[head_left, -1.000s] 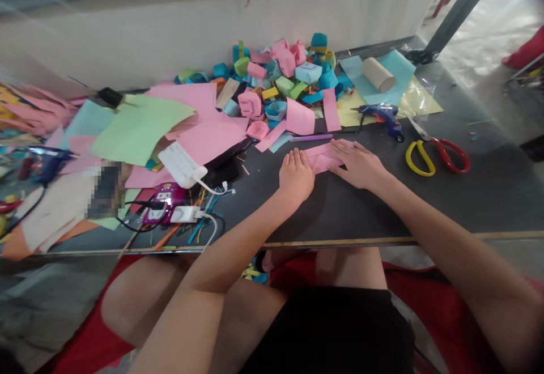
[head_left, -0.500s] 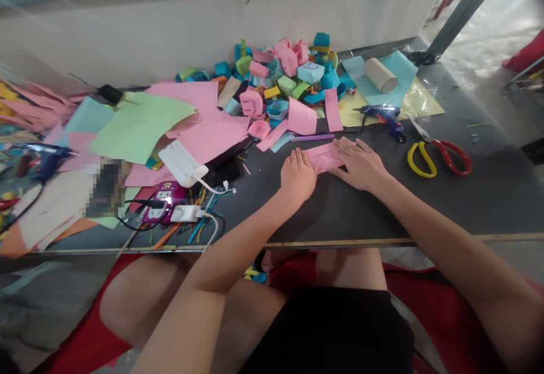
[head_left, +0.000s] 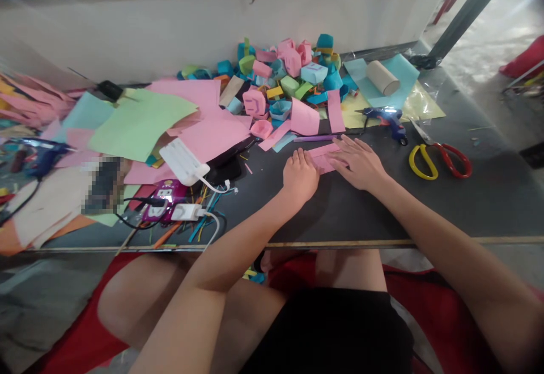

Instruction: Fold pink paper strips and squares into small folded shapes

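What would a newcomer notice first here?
Probably the heap of colourful paper pieces at the back of the table. Then the scissors with red and yellow handles towards the right, and the left hand and right hand resting on pink paper near the middle.

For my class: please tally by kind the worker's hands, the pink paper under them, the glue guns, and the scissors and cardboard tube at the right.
Hands: left hand, right hand: 2
Pink paper: 1
Glue guns: left glue gun, right glue gun: 2
Scissors: 1
Cardboard tube: 1
Total: 7
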`<state>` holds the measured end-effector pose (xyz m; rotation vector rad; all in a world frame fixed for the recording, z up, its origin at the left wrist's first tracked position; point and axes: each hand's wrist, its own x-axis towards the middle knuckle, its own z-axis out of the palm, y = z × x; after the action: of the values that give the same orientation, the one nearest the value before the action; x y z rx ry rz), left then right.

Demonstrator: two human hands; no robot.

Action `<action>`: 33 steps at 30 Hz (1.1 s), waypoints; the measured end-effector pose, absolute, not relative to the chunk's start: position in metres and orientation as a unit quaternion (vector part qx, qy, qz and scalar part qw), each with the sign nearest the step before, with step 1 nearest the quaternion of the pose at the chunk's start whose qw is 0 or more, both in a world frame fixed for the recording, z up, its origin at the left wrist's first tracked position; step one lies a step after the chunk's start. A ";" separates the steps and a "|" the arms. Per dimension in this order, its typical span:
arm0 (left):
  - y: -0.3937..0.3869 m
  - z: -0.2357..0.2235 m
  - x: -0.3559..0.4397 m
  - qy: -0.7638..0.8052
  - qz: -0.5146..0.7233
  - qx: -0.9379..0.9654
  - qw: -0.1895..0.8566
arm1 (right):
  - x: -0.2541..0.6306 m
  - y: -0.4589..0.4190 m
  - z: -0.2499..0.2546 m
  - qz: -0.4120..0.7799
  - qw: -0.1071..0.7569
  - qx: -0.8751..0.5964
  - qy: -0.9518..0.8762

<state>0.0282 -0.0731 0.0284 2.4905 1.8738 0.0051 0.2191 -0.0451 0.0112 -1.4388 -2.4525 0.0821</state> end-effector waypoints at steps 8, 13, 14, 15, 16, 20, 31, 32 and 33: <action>-0.073 0.028 0.026 0.599 0.009 0.801 0.016 | 0.235 -0.033 0.001 0.027 0.151 -0.475 -0.867; -0.072 0.026 0.024 0.594 0.035 0.804 0.008 | 0.239 -0.027 -0.002 0.062 0.167 -0.450 -0.875; -0.070 0.026 0.023 0.591 0.046 0.806 0.008 | 0.239 -0.027 -0.001 0.069 0.173 -0.446 -0.875; -0.069 0.025 0.022 0.583 0.060 0.810 0.008 | 0.238 -0.026 0.000 0.075 0.179 -0.440 -0.877; -0.066 0.024 0.020 0.570 0.076 0.818 0.007 | 0.237 -0.027 0.001 0.080 0.184 -0.431 -0.880; -0.057 0.020 0.016 0.484 0.106 0.868 0.026 | 0.234 -0.029 0.006 0.091 0.188 -0.401 -0.892; -0.043 0.017 0.001 0.431 0.148 0.885 0.098 | 0.232 -0.033 0.010 0.060 0.155 -0.435 -0.885; -0.041 0.017 -0.001 0.431 0.152 0.883 0.105 | 0.232 -0.033 0.009 0.055 0.157 -0.437 -0.884; -0.040 0.018 -0.002 0.432 0.156 0.881 0.111 | 0.232 -0.033 0.007 0.052 0.157 -0.438 -0.884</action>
<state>-0.0018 -0.0398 0.0177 2.5878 1.2700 0.4589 0.2321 -0.0332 0.0074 -1.2528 -2.5287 0.1479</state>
